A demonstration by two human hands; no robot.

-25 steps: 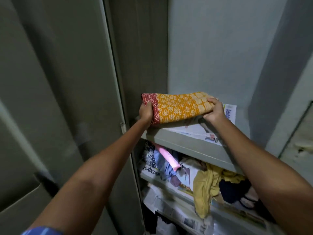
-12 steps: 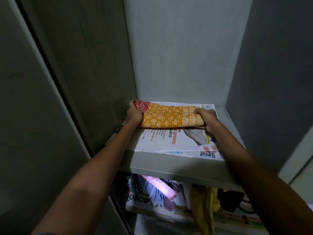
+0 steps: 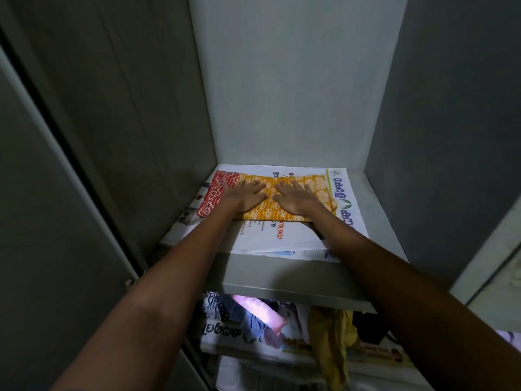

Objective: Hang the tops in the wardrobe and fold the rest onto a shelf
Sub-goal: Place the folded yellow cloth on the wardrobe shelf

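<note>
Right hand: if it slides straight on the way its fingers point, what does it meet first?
The right hand lies flat on the folded cloth, fingers pointing up-left toward the back. Past the cloth's far edge is only newspaper, then probably the back wall.

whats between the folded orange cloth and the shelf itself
A sheet of newspaper lies between the folded orange cloth and the grey shelf, as the head view shows.

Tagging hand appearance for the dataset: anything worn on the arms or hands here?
Nothing visible. Left hand and right hand are bare: no gloves, rings, watch or bands. Both forearms are bare up to the frame edge, with no sleeve in view.
</note>
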